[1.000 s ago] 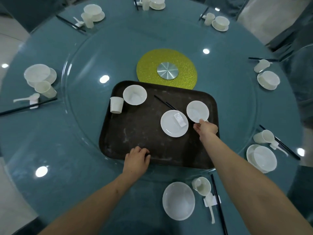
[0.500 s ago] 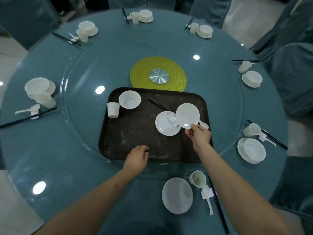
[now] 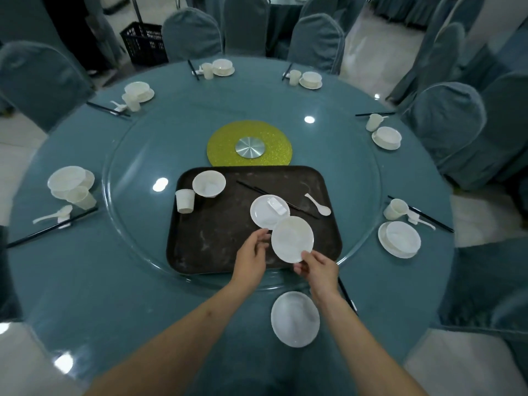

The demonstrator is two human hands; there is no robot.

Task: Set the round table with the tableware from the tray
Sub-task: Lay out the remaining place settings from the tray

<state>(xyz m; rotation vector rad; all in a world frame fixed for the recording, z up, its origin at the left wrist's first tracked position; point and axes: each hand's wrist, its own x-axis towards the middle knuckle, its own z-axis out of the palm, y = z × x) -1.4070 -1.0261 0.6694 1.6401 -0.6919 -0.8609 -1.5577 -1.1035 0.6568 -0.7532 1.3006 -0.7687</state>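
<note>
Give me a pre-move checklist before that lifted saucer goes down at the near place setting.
1. Saucer held: right hand pinches its near rim. Ok.
2. Left hand supporting: fingers at the saucer's left edge, contact unclear. Cannot tell.
3. Saucer lifted off tray: appears so. Ok.
4. Near plate bare to receive it. Ok.
5. Near cup and spoon: hidden behind right forearm. Cannot tell.
6. Tray emptied: bowl, cup, spoon remain. Not ok.

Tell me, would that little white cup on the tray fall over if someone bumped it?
Probably, if bumped near its rim: the cup stands upright, taller than wide, on a narrower base. It looks small and thin-walled, so likely light and easily knocked. The dark tray looks flat, so a low nudge might slide it instead.
</note>
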